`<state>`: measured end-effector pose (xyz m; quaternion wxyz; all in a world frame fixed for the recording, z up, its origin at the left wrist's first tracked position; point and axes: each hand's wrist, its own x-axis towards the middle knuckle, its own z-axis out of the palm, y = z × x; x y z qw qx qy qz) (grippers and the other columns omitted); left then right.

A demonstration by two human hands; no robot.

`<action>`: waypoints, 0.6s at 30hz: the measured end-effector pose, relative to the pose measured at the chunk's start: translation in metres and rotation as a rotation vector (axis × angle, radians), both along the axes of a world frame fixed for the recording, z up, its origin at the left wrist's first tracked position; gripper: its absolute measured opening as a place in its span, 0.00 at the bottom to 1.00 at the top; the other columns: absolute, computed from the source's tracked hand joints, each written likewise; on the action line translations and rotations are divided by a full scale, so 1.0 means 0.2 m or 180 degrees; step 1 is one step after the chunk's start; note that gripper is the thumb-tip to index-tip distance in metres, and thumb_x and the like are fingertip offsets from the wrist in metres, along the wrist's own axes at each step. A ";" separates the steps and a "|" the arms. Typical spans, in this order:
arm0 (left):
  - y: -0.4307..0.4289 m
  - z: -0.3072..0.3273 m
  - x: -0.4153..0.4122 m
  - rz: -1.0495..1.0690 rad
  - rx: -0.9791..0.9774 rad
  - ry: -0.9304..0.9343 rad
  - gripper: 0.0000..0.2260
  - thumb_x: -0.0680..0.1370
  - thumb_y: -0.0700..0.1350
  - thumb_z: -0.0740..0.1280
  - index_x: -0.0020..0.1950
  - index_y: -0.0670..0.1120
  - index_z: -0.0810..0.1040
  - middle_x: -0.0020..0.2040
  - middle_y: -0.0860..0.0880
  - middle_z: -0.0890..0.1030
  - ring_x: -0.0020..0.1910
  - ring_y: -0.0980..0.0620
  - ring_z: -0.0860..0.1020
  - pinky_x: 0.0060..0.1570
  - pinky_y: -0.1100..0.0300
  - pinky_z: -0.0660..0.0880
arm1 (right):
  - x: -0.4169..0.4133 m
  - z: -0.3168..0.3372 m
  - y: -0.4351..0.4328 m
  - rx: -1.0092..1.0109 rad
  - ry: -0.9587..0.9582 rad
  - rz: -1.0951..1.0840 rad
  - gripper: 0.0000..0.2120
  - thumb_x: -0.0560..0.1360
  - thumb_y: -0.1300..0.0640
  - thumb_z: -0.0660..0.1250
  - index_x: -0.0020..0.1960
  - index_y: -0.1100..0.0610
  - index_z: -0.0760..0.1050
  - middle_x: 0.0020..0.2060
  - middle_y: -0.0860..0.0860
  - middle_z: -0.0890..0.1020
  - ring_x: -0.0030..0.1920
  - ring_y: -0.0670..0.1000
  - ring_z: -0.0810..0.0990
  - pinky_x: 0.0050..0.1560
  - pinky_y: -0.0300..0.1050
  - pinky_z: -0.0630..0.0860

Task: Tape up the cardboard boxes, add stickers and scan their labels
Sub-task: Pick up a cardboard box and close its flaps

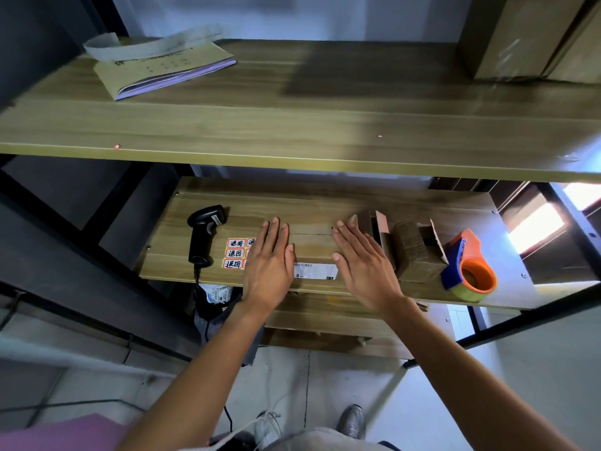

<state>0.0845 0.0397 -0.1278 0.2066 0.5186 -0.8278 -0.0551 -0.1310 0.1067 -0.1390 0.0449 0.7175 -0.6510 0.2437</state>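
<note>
Box: flat brown cardboard box (312, 245) on my wooden surface (325, 196), white barcode label (315, 271) at its near edge.
Hands: left hand (270, 265) and right hand (364, 268) lie flat on the box, fingers straight, gripping nothing.
Scanner: black handheld scanner (205, 236), left of the box.
Stickers: red-and-white sticker sheet (234, 253), just left of the box.
Tape: orange-and-blue tape dispenser (468, 268), well right of it.
</note>
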 end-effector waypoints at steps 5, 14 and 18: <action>-0.02 0.00 -0.01 0.0008 0.0059 -0.0011 0.26 0.85 0.51 0.46 0.78 0.40 0.67 0.79 0.42 0.65 0.80 0.44 0.59 0.79 0.51 0.57 | -0.01 0.00 0.03 -0.0207 0.0043 -0.0044 0.22 0.84 0.50 0.59 0.74 0.57 0.71 0.74 0.52 0.71 0.76 0.51 0.66 0.74 0.54 0.67; -0.01 0.04 -0.03 0.0129 0.0012 0.0012 0.25 0.83 0.49 0.50 0.74 0.40 0.73 0.76 0.41 0.70 0.77 0.41 0.65 0.75 0.41 0.64 | -0.04 0.02 0.09 0.0277 0.0111 0.0104 0.24 0.85 0.53 0.55 0.80 0.55 0.59 0.80 0.50 0.60 0.80 0.48 0.55 0.78 0.53 0.61; 0.01 0.07 -0.12 -0.0457 -0.0143 -0.0070 0.19 0.84 0.44 0.57 0.73 0.42 0.74 0.73 0.42 0.73 0.73 0.42 0.71 0.75 0.44 0.63 | -0.06 0.03 0.11 0.0298 0.0139 0.0108 0.25 0.84 0.54 0.52 0.80 0.55 0.58 0.80 0.51 0.59 0.80 0.48 0.54 0.78 0.54 0.60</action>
